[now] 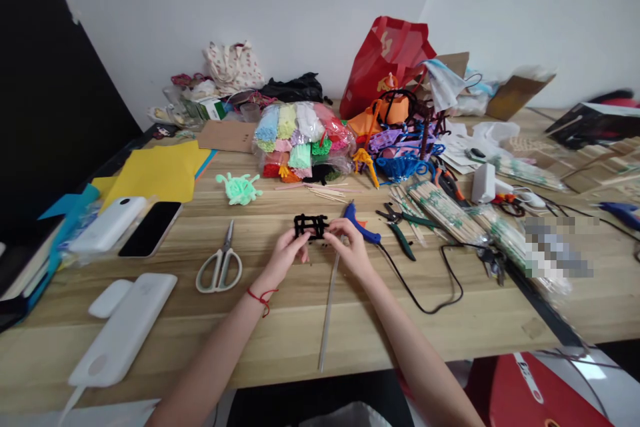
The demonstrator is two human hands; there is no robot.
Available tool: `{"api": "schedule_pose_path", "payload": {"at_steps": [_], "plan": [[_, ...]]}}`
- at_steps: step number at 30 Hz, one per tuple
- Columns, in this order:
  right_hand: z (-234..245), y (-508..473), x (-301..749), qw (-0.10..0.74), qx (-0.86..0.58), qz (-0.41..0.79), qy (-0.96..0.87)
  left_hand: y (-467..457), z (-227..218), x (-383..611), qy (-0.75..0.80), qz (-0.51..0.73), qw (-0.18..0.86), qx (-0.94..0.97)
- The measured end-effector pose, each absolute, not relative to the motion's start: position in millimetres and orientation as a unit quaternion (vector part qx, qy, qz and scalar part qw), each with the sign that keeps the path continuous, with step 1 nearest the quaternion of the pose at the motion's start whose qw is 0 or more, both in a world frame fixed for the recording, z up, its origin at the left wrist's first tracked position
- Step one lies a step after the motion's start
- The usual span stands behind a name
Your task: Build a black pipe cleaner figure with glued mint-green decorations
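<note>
Black lattice (311,225) is up at the middle of the desk (280,340), between both hands; left hand (291,247) has its grip closed on the lower left part, thumb on the near face; right hand (345,243) has thumb and index pinched on the right end; long axis runs left-right, across the wearer, roughly level; open face with crossing bars looks toward the camera; can't make out a front or back end; gap between lattice and desk hard to judge; lower edge and right bar ends partly covered by fingers, far side hidden, bar count and material too small to read; blue glue gun (361,225) lies just beside the right hand, nozzle pointing away from the wearer, black cord off to the right; clear stick (328,317) lies lengthwise on the near side, upper end lost behind the right hand; scissors (220,267) left of the left hand, tips away; green-handled cutters (400,230) right of the glue gun; mint fuzzy piece (240,188) further back on the left; both forearms cut off by the bottom edge; second blue tool (620,213) cut off at far right; pixelated patch on the right, contents unreadable.
</note>
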State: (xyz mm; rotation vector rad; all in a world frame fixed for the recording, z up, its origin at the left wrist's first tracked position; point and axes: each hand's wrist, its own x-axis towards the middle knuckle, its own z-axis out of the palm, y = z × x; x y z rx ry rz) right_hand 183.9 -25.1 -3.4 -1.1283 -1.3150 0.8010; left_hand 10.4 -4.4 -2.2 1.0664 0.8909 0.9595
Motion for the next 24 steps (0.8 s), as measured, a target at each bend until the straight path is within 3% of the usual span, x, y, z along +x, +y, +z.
{"api": "schedule_pose_path", "payload": {"at_steps": [6,17,24], "plan": [[-11,-24,176,0.557,-0.496,0.378,-0.549,-11,3,13,0.369,0.358,0.669,0.537],[-11,-15,188,0.610,-0.438,0.553,-0.361,-2,1,5,0.355,0.406,0.643,0.544],[-4,-14,189,0.542,-0.378,0.661,-0.356,1,-1,1,0.369,0.375,0.622,0.580]]}}
